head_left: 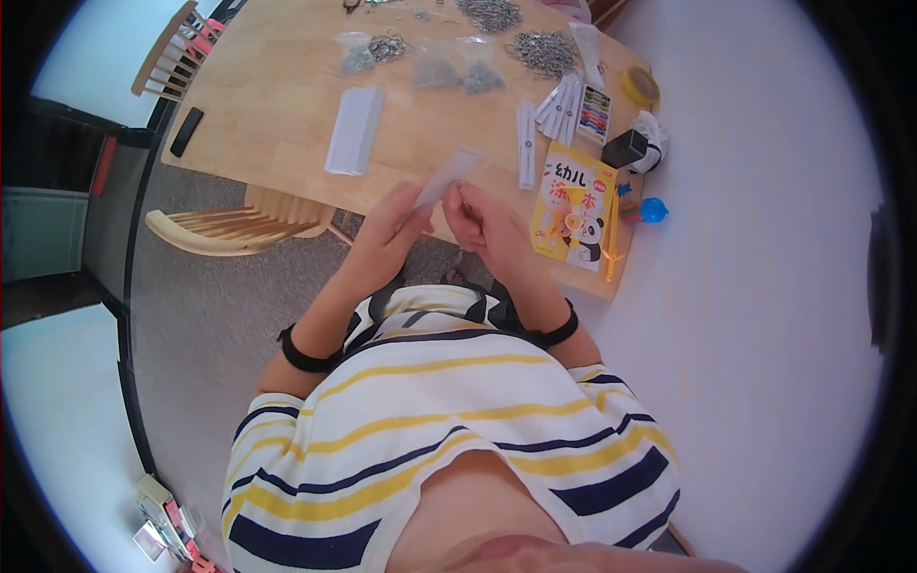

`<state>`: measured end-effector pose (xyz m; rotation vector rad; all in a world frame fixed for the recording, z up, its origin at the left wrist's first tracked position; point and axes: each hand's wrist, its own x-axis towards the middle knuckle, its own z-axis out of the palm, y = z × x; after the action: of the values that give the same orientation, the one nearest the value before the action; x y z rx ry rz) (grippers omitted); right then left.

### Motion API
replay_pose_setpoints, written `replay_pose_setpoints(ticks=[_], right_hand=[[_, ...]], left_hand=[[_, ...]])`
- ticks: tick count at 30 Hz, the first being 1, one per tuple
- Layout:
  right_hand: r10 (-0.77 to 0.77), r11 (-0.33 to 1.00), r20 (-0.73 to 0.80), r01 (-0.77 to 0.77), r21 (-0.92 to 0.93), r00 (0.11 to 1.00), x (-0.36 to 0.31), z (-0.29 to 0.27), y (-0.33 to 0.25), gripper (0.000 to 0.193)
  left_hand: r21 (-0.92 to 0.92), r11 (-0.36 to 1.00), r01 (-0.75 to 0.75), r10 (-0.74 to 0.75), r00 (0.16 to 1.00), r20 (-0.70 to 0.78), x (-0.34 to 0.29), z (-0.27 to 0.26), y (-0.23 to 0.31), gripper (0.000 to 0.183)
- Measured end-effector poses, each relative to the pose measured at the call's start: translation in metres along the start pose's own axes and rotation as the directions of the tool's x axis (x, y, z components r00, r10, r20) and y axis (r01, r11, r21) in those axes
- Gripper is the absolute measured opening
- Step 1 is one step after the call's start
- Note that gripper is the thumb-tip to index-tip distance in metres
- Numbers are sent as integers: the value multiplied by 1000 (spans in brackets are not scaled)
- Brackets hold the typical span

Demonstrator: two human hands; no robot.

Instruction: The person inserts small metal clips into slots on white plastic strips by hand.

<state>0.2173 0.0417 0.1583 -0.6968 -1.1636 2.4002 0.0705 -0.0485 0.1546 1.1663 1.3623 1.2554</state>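
Observation:
Above the table's near edge, both my hands come together at a narrow whitish strip (451,176), which looks partly see-through, like a slim plastic sleeve. Its lower end lies in my left hand (394,222), closed around it, and the upper end tilts away to the right. My right hand (484,225) has its fingers curled beside the strip's right edge. Whether those fingers pinch the strip or something small is hidden. Beyond my left hand lies a stack of white paper strips (354,131). To the right of my hands sits a narrow white packet (526,145).
Bags of small metal parts (437,69) and loose metal piles (543,53) lie at the table's far side. Rightward are fanned white packets (560,105), crayons (594,114), yellow tape (639,86), a black box (624,149) and a yellow book (574,205). A wooden chair (248,222) stands left.

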Motion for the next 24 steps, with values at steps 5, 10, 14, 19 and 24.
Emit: replay_pose_setpoints(ticks=[5, 10, 14, 19, 24], right_hand=[[77, 993, 18, -78, 86, 997, 15, 18, 1, 24], [153, 944, 121, -181, 275, 981, 29, 28, 2, 23], [137, 918, 178, -192, 348, 974, 39, 34, 8, 24], [152, 885, 167, -209, 415, 974, 49, 45, 11, 23], [132, 853, 172, -200, 483, 976, 54, 51, 15, 22]], left_hand=[[1, 1000, -13, 13, 999, -49, 3, -20, -5, 29], [229, 915, -334, 343, 939, -2, 11, -43, -16, 31], [9, 982, -188, 189, 980, -60, 6, -50, -11, 33], [-96, 976, -196, 187, 977, -99, 7, -58, -19, 31], [39, 955, -295, 298, 944, -140, 11, -65, -16, 28]])
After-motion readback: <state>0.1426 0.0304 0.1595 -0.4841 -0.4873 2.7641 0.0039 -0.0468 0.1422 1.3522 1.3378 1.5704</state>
